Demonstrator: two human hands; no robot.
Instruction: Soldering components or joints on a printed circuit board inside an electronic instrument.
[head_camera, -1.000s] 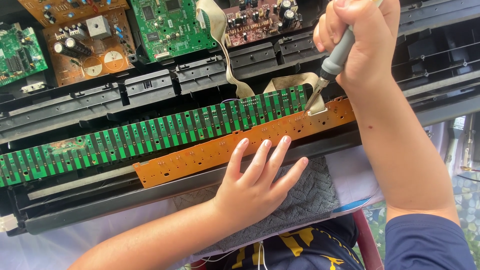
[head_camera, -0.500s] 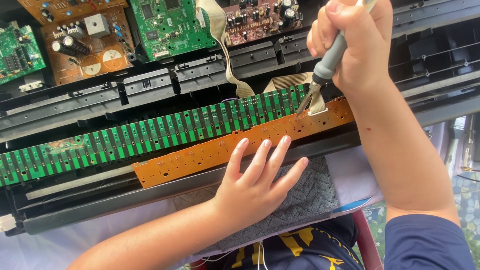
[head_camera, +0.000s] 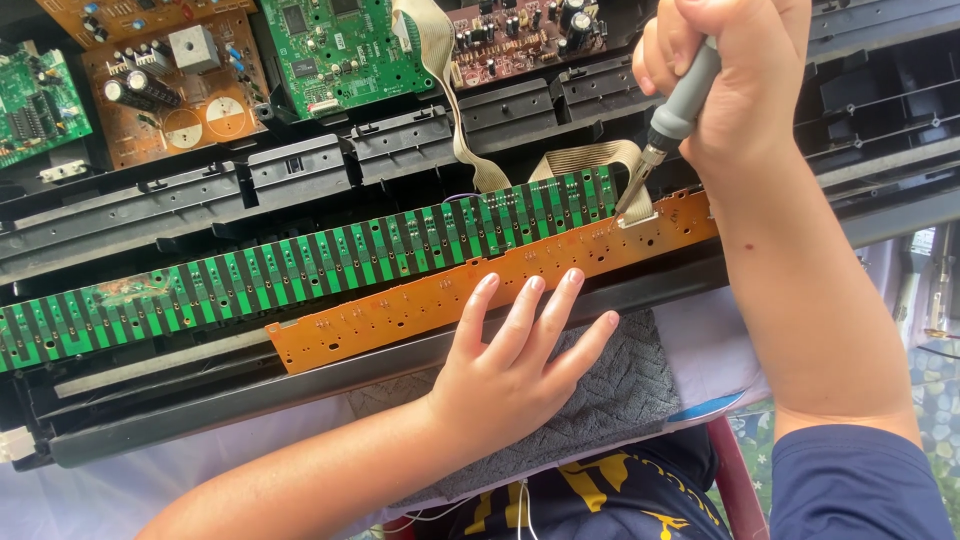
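Two hands are busy over a gutted electronic keyboard, and there's only the head view to go through. Left hand (head_camera: 510, 375) lies flat, palm down, fingers spread apart, with the fingertips (head_camera: 531, 286) resting on the lower edge of the orange circuit board strip (head_camera: 420, 305) to pin it. The heel of that hand sits on a grey knitted cloth (head_camera: 620, 390) at the near edge.

Right hand (head_camera: 735, 85) is wrapped tight around a grey-handled soldering iron (head_camera: 675, 115), fingers curled shut on the grip. The tip points down and left onto the white connector (head_camera: 637, 214) at the right end of the orange strip, just where the beige ribbon cable (head_camera: 590, 160) loops in. Compared with a second ago the right hand has crept up and slightly left and the iron stands a bit steeper, yet the tip is on the same connector and the left hand hasn't budged. So to me it reads as working along that one joint, not moving on.

Just behind the orange strip runs the long green key contact board (head_camera: 300, 275), touching it edge to edge. Farther back in the black plastic chassis (head_camera: 300, 175) sit a green main board (head_camera: 330, 45) and a brown power board (head_camera: 175, 85).
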